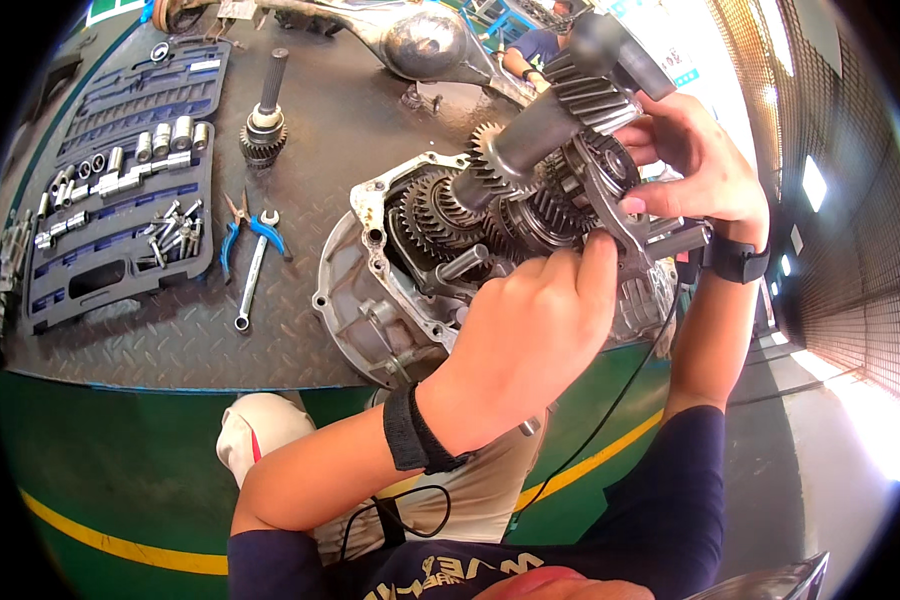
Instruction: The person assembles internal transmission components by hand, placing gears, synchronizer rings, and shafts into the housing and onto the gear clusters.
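A partly opened gearbox [345,290] lies at the table's near edge, with meshed gears [440,212] showing inside its pale housing. Above them a thick gear shaft [540,135] slants up to the right, with helical teeth near its upper end. My right hand [710,165] curls round the right side of the assembly, its thumb pressed on a dark metal plate [610,195] beside a bearing. From below, my left hand [535,320] is closed at the lower edge of the same plate; most of its fingertips are hidden behind the hand.
On the left lies an open socket set case [120,245]. Pliers with blue handles [232,235] and a combination wrench [255,270] lie beside it. A splined gear shaft [267,110] stands farther back. An axle housing [425,45] crosses the far edge; another person [535,50] is beyond.
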`<state>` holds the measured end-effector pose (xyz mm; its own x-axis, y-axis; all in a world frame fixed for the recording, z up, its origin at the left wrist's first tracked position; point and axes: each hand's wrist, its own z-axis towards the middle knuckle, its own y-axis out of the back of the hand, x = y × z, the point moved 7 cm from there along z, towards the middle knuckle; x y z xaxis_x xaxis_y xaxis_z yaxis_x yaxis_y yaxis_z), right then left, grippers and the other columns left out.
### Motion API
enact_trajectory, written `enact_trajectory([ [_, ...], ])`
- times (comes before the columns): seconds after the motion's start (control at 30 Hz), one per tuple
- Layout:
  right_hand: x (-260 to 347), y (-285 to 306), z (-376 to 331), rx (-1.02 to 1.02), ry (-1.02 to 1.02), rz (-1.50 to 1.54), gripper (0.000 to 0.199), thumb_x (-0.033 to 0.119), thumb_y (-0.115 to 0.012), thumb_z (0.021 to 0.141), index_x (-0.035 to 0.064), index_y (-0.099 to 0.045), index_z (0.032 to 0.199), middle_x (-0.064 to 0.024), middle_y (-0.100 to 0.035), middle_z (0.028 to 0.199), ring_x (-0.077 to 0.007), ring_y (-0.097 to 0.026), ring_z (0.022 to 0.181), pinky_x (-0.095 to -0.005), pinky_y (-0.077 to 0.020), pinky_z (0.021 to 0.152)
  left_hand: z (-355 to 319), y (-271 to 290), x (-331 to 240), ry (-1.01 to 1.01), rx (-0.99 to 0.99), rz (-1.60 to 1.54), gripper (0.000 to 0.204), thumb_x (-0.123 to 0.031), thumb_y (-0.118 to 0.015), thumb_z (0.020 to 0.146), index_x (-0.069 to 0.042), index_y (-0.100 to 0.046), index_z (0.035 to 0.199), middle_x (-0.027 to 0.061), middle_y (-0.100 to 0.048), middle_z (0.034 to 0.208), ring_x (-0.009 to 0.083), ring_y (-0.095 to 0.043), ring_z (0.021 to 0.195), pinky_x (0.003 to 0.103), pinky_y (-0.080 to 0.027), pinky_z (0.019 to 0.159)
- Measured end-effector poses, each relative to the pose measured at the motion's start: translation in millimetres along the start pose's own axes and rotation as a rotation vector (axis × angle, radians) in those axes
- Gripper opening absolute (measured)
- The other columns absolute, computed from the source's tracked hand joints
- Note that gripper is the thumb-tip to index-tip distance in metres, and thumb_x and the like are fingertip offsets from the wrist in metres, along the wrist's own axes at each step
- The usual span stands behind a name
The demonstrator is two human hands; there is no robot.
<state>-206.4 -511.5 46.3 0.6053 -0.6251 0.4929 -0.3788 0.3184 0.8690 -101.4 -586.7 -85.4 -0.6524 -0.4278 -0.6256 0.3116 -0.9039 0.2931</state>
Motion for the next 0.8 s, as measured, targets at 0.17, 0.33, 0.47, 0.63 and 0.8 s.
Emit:
enact_trajectory([
  [0.17,5.1,-4.1,6.4,0.014,-0.021,0.009,0.07,0.0,-0.088,0.069,-0.0046,-0.06,0.132,-0.0051,-0.065,0.122,-0.0119,-0.065,0.105,-0.0269,-0.0554,0.09,3.9,12.0,-2.8,-0.051,-0.151,0.008,0.032,-0.003,-0.072,0.084,0.0,-0.057,0.112,0.0095,-0.061,0.074,0.0275,-0.066,0.067,0.041,-0.055,0.058],
  [0.33,3.8,-4.2,7.2,-0.048,-0.052,-0.013,0.066,-0.002,-0.084,0.07,-0.0032,-0.06,0.132,-0.0019,-0.06,0.118,-0.0095,-0.064,0.1,-0.0243,-0.0551,0.085,5.1,10.5,-1.8,-0.05,-0.172,0.026,0.031,0.0,-0.07,0.082,0.0,-0.057,0.11,0.0093,-0.062,0.074,0.0269,-0.066,0.066,0.04,-0.055,0.058],
  [0.47,12.1,-7.6,1.5,-0.133,0.007,0.055,0.064,-0.004,-0.079,0.07,-0.0035,-0.06,0.131,-0.0023,-0.059,0.113,-0.0084,-0.064,0.097,-0.0226,-0.055,0.081,4.8,9.4,-1.3,-0.076,-0.21,-0.018,0.031,0.001,-0.07,0.081,0.0,-0.057,0.11,0.0101,-0.062,0.075,0.0279,-0.065,0.067,0.041,-0.054,0.059],
  [0.63,-3.5,6.7,-2.0,-0.123,0.038,0.078,0.063,-0.004,-0.076,0.072,-0.0068,-0.058,0.132,-0.0071,-0.06,0.121,-0.0111,-0.066,0.1,-0.0223,-0.0567,0.08,12.9,30.0,-19.0,-0.167,-0.232,-0.168,0.038,0.005,-0.069,0.081,0.001,-0.058,0.117,0.0147,-0.064,0.083,0.0326,-0.066,0.072,0.042,-0.054,0.064],
  [0.8,-15.5,7.1,6.6,-0.057,-0.154,0.043,0.057,0.008,-0.082,0.071,-0.0024,-0.063,0.124,-0.0013,-0.063,0.11,-0.0033,-0.054,0.085,-0.0189,-0.0462,0.073,6.4,37.4,-48.6,-0.243,-0.122,-0.493,0.043,0.006,-0.069,0.082,0.002,-0.057,0.123,0.0171,-0.067,0.096,0.0347,-0.069,0.079,0.041,-0.055,0.068],
])
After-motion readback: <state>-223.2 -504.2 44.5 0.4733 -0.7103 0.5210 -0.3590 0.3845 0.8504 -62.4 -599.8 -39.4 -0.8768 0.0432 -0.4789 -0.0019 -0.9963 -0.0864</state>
